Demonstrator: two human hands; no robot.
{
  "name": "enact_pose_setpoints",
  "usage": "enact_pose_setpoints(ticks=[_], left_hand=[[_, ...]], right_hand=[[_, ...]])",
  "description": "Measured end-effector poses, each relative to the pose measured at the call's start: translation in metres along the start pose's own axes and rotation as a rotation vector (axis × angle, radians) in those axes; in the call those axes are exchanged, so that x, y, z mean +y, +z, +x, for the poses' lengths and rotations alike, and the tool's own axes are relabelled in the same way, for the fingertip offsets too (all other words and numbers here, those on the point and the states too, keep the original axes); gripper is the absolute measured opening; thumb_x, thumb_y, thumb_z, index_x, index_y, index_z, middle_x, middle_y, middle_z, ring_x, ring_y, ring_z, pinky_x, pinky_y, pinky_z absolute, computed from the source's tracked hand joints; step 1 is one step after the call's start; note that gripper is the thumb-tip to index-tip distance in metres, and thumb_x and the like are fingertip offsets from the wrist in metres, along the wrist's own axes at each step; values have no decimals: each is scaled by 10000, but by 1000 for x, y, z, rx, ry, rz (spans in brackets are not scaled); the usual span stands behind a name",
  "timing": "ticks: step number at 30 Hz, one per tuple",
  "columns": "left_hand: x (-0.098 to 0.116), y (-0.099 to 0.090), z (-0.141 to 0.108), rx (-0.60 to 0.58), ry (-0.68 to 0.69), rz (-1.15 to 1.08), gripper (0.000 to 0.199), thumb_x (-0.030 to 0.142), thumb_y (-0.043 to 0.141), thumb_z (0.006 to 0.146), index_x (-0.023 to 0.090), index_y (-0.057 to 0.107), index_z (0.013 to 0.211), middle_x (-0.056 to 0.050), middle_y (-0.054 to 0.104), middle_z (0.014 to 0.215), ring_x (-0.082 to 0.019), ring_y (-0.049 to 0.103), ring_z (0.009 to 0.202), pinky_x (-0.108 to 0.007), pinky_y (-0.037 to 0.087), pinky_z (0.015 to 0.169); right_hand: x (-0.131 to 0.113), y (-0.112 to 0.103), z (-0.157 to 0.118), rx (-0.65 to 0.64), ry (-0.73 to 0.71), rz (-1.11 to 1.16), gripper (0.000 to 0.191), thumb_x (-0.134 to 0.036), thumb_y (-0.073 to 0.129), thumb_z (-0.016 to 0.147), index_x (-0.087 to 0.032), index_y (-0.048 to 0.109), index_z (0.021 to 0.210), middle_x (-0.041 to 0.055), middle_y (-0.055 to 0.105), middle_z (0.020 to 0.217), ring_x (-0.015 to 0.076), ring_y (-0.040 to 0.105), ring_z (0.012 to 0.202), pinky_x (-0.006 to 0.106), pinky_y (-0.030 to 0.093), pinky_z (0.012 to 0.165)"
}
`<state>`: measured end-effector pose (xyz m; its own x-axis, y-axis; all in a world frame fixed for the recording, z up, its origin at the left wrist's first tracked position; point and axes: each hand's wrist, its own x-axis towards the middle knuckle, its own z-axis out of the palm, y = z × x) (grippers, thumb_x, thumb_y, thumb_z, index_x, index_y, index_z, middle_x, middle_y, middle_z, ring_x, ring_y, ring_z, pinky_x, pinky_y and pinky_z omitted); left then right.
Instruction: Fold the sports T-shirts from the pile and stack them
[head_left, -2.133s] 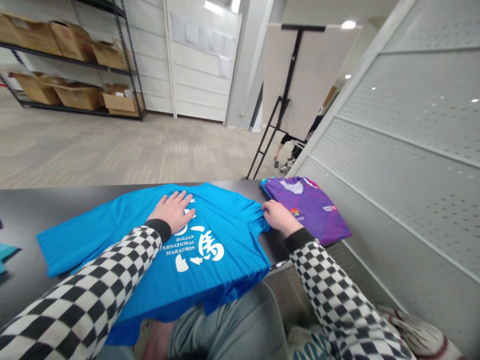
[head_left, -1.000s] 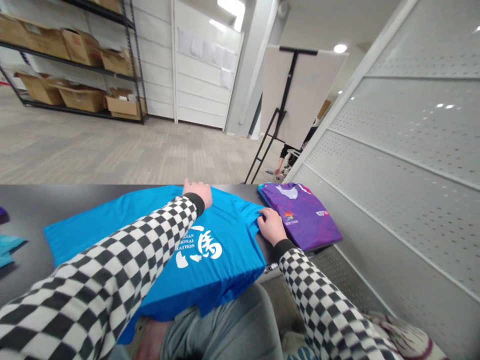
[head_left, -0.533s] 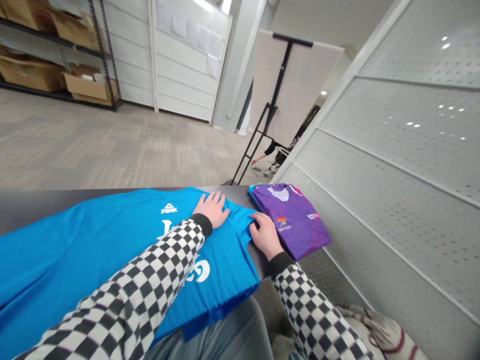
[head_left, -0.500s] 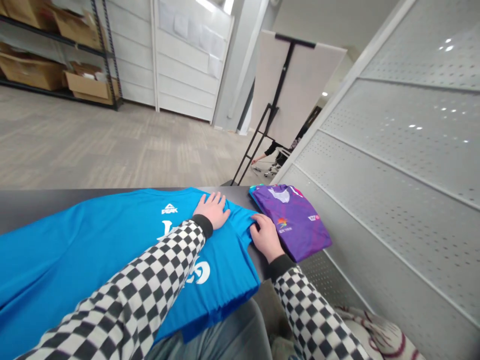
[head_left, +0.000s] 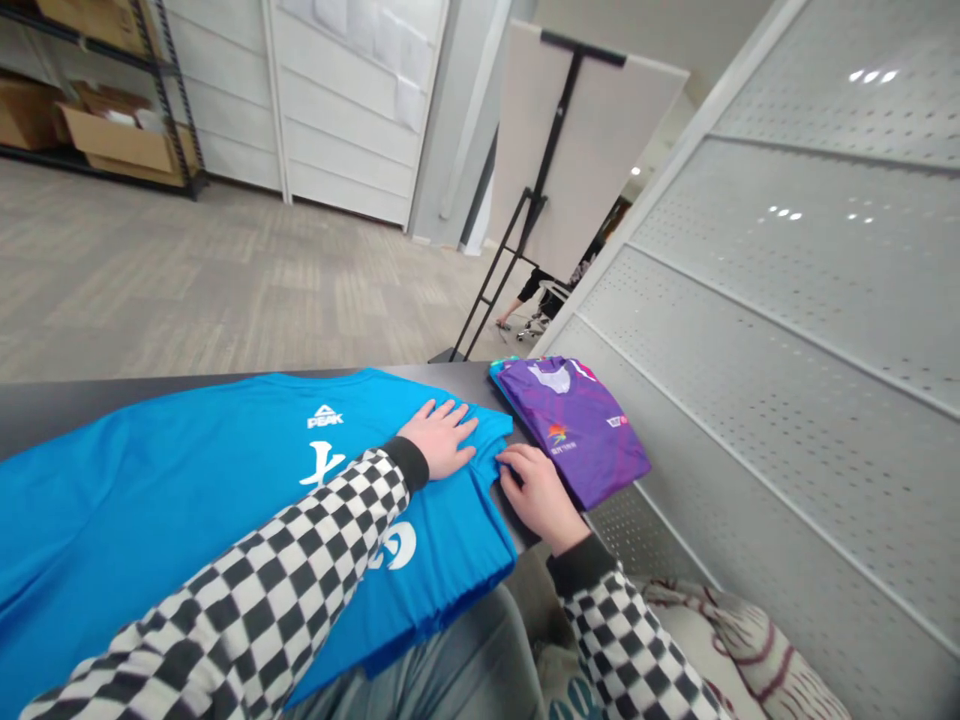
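Observation:
A blue T-shirt (head_left: 247, 470) with white lettering lies spread over the dark table (head_left: 45, 415), its hem hanging past the near edge above my lap. My left hand (head_left: 441, 440) rests flat on the shirt near the sleeve, fingers stretched out. At the sleeve's lower edge, my right hand (head_left: 541, 492) pinches the blue cloth between thumb and fingers. Just beyond it lies a folded purple shirt (head_left: 592, 450), stacked on something teal that shows only at its corner.
A perforated grey partition (head_left: 787, 350) stands close on the right. Beyond the table are an easel with a board (head_left: 577, 150) and a shelf with cardboard boxes (head_left: 124, 145). Far back, a person's arm (head_left: 517, 305) shows. Patterned fabric (head_left: 735, 640) lies low at right.
My left hand has slid slightly right and down across the shirt. My right hand has moved slightly down along the sleeve, whose end now lies flatter. The view has shifted a little.

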<state>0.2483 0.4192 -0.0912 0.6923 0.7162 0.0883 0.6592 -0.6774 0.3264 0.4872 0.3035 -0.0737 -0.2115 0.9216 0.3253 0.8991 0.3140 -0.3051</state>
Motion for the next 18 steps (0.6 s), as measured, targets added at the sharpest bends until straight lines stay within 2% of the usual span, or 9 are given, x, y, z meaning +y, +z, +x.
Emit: enact_pose_setpoints(ticks=[3, 6, 8, 11, 14, 16, 18], left_hand=[[1, -3, 1, 12, 1, -7, 723, 638, 465, 1119, 304, 534, 1757, -96, 394, 1881, -395, 306, 1765, -656, 202, 1432], [4, -9, 3, 44, 3, -8, 749, 629, 484, 1106, 255, 538, 1753, -130, 454, 1847, -408, 364, 1736, -668, 210, 1428], [6, -12, 5, 110, -10, 4, 707, 569, 442, 1129, 226, 558, 1736, -145, 501, 1816, -389, 406, 1717, -659, 178, 1438], [3, -11, 8, 161, -75, 25, 658, 476, 395, 1144, 210, 575, 1719, -155, 503, 1813, -372, 400, 1721, -665, 153, 1439], [-2, -5, 9, 98, -125, 17, 682, 535, 435, 1127, 258, 547, 1739, -137, 453, 1847, -386, 339, 1750, -696, 176, 1422], [-5, -1, 10, 80, -135, 7, 709, 585, 448, 1117, 285, 526, 1755, -124, 425, 1863, -385, 314, 1761, -696, 172, 1422], [-6, 1, 10, 84, -139, -1, 725, 594, 440, 1116, 279, 513, 1765, -127, 409, 1870, -384, 307, 1764, -695, 164, 1424]], right_hand=[[-5, -6, -21, -6, 71, -64, 225, -268, 633, 1084, -275, 827, 1199, 118, 811, 1262, 321, 741, 1181, 489, 593, 1062], [-12, -12, -28, -25, 93, -96, 208, -282, 640, 1089, -278, 830, 1174, 110, 815, 1214, 318, 740, 1148, 475, 587, 1043], [-16, -14, -20, -11, 105, -111, 215, -277, 632, 1092, -272, 837, 1154, 111, 821, 1193, 321, 741, 1144, 475, 583, 1044], [-18, -12, 8, 52, 111, -99, 268, -261, 604, 1092, -264, 854, 1185, 125, 827, 1222, 324, 746, 1180, 487, 581, 1098], [-11, 0, 39, 38, 39, -39, 375, -265, 574, 1101, -245, 833, 1370, 144, 782, 1454, 314, 702, 1387, 500, 529, 1254], [-2, 11, 52, -60, 2, -26, 465, -318, 577, 1117, -218, 757, 1534, 157, 663, 1664, 322, 595, 1567, 522, 454, 1346], [6, 22, 55, -171, 27, -50, 560, -392, 573, 1140, -192, 657, 1657, 173, 531, 1787, 358, 476, 1679, 575, 384, 1392]])
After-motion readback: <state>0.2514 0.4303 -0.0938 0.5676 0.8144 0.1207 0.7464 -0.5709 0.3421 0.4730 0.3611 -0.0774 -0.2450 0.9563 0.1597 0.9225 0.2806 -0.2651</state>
